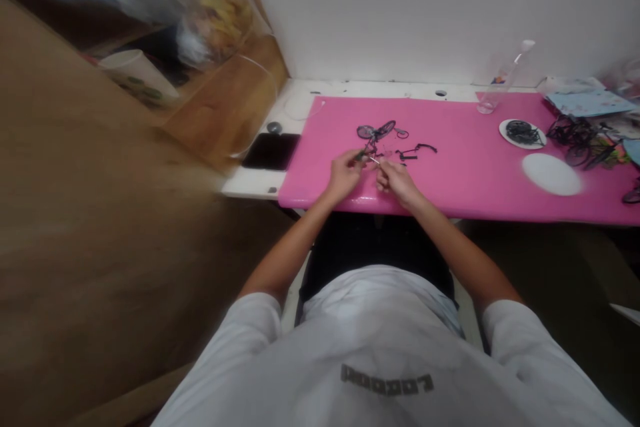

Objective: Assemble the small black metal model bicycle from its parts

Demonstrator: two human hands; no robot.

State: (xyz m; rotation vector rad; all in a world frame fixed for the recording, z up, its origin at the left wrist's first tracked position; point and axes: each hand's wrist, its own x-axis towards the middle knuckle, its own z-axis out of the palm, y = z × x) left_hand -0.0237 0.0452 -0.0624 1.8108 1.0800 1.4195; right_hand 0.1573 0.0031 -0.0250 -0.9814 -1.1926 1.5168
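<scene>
Both hands are close together over the pink mat (470,180), near its front edge. My left hand (347,172) is closed on a small dark part. My right hand (396,181) pinches a thin, silvery tool (374,160) whose tip points at the dark part. Just beyond the fingers lie dark miniature wheels (385,128) and a small frame, partly hidden by my left hand. To the right of them are thin black pieces (416,150), lying flat on the mat.
At the right are a white plate of black parts (523,134), a white disc (552,174), and a pile of miniature black bicycles (577,140). A clear bottle (505,80) stands at the back. A black flat device (271,151) lies left.
</scene>
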